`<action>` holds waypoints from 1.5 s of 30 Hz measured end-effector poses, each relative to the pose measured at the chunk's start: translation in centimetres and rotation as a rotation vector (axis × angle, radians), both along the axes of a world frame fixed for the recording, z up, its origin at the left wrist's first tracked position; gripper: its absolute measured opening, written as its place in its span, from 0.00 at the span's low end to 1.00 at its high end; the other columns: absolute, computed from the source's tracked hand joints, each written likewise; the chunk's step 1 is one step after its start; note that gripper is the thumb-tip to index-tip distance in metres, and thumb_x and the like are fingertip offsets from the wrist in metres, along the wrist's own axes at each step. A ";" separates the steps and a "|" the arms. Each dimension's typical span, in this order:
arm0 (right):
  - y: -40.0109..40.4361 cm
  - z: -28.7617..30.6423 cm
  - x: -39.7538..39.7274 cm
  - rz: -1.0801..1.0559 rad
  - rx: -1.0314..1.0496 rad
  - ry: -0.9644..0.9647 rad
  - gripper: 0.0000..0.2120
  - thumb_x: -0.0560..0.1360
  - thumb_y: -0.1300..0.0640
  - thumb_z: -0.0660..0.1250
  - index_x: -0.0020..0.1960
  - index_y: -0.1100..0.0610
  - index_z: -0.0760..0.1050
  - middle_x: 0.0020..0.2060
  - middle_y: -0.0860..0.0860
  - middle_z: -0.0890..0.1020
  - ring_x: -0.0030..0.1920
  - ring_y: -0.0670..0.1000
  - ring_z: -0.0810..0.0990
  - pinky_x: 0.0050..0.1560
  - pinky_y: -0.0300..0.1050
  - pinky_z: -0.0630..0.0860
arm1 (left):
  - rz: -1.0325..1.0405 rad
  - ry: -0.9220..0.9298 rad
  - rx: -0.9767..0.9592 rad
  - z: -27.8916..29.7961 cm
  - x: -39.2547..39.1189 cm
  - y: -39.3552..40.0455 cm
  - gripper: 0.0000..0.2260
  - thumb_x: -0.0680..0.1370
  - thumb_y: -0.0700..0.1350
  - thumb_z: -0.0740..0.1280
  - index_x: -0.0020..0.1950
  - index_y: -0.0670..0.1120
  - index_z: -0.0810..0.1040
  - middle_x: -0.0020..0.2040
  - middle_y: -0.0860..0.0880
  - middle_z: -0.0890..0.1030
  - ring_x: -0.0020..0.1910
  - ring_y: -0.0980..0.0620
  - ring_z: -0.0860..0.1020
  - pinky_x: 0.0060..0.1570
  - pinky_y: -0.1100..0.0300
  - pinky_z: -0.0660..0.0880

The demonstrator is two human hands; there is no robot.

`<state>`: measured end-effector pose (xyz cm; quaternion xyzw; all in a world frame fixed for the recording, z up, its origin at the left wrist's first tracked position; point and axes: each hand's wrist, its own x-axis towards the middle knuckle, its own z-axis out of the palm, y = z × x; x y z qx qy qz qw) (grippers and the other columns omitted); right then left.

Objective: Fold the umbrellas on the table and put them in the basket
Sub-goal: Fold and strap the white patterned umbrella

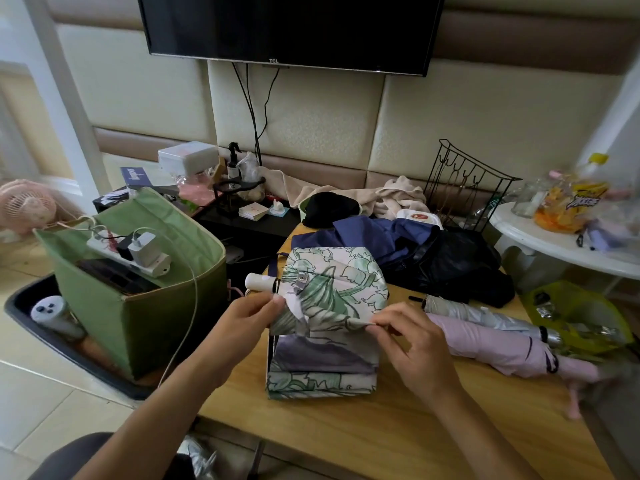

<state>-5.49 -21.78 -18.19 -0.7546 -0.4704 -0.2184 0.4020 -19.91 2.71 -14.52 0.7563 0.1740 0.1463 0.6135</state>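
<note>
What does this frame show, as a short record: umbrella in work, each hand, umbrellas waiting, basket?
umbrella in work: leaf-print umbrella, canopy loose and partly pleated, on the wooden table
left hand: left hand pinches canopy fabric near the white handle
right hand: right hand pinches a rib tip
rolled already: pink umbrella, silver umbrella, side by side at the right
unfolded: navy umbrella, black umbrella behind
basket: green basket left of table, power strip on top

We read "TCL" in small pale letters on the lower edge of the television [291, 26], far beyond our left hand [242, 318]. The dark blue card [133, 174] and the yellow snack bag [575, 202] carry lettering that is too blurred to read.
</note>
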 end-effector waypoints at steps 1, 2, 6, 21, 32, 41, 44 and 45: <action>0.0 0.0 0.0 -0.007 0.008 0.013 0.09 0.80 0.51 0.69 0.49 0.56 0.83 0.46 0.44 0.80 0.48 0.45 0.80 0.47 0.42 0.78 | 0.033 -0.052 0.014 0.1 0.1 -0.2 0.10 0.83 0.51 0.65 0.53 0.46 0.81 0.42 0.53 0.86 0.40 0.61 0.81 0.45 0.63 0.73; 0.0 0.0 -0.1 -0.014 0.020 0.028 0.09 0.80 0.51 0.69 0.49 0.56 0.83 0.46 0.44 0.80 0.47 0.45 0.80 0.46 0.42 0.78 | 0.051 -0.098 0.003 0.1 0.1 -0.3 0.10 0.81 0.52 0.68 0.55 0.46 0.77 0.44 0.51 0.86 0.42 0.58 0.82 0.47 0.60 0.74; 0.2 0.4 -0.2 -0.050 0.101 0.111 0.08 0.80 0.51 0.70 0.48 0.55 0.83 0.44 0.43 0.80 0.43 0.46 0.80 0.42 0.38 0.76 | -0.068 -0.176 0.198 0.4 -0.3 -0.2 0.30 0.74 0.45 0.78 0.66 0.52 0.62 0.48 0.54 0.87 0.48 0.59 0.82 0.51 0.68 0.75; 0.8 2.1 -1.1 -0.038 0.134 -0.176 0.13 0.77 0.60 0.76 0.60 0.57 0.78 0.54 0.50 0.78 0.56 0.48 0.80 0.58 0.45 0.79 | 0.262 -0.664 0.951 -0.2 0.4 -0.2 0.04 0.76 0.38 0.73 0.50 0.43 0.86 0.49 0.49 0.78 0.44 0.50 0.79 0.44 0.57 0.76; 1.7 2.5 -1.3 -0.167 0.079 -0.377 0.03 0.80 0.59 0.72 0.49 0.58 0.84 0.47 0.49 0.83 0.48 0.53 0.80 0.52 0.48 0.74 | 0.259 -0.720 1.060 0.6 0.4 0.2 0.04 0.77 0.44 0.75 0.47 0.44 0.87 0.48 0.49 0.82 0.50 0.47 0.81 0.47 0.46 0.74; 1.5 1.7 -1.3 -0.098 0.068 -0.208 0.24 0.75 0.50 0.78 0.65 0.58 0.72 0.60 0.52 0.77 0.62 0.51 0.76 0.66 0.46 0.73 | 0.196 -0.665 0.993 0.7 0.1 0.8 0.04 0.78 0.45 0.74 0.46 0.44 0.85 0.41 0.52 0.81 0.42 0.49 0.79 0.42 0.49 0.73; 1.5 1.9 -1.4 -0.091 0.149 -0.051 0.18 0.75 0.53 0.75 0.61 0.57 0.74 0.54 0.45 0.75 0.52 0.42 0.76 0.54 0.36 0.75 | 0.203 -0.655 0.958 0.7 0.1 1.1 0.04 0.77 0.44 0.74 0.46 0.44 0.85 0.42 0.53 0.81 0.42 0.50 0.78 0.43 0.48 0.73; 1.4 2.1 -1.5 -0.077 0.180 0.014 0.18 0.75 0.53 0.75 0.61 0.55 0.74 0.51 0.44 0.75 0.48 0.42 0.77 0.49 0.33 0.75 | 0.201 -0.654 0.947 0.6 0.1 1.2 0.04 0.77 0.44 0.74 0.47 0.44 0.85 0.43 0.53 0.80 0.42 0.50 0.78 0.43 0.48 0.74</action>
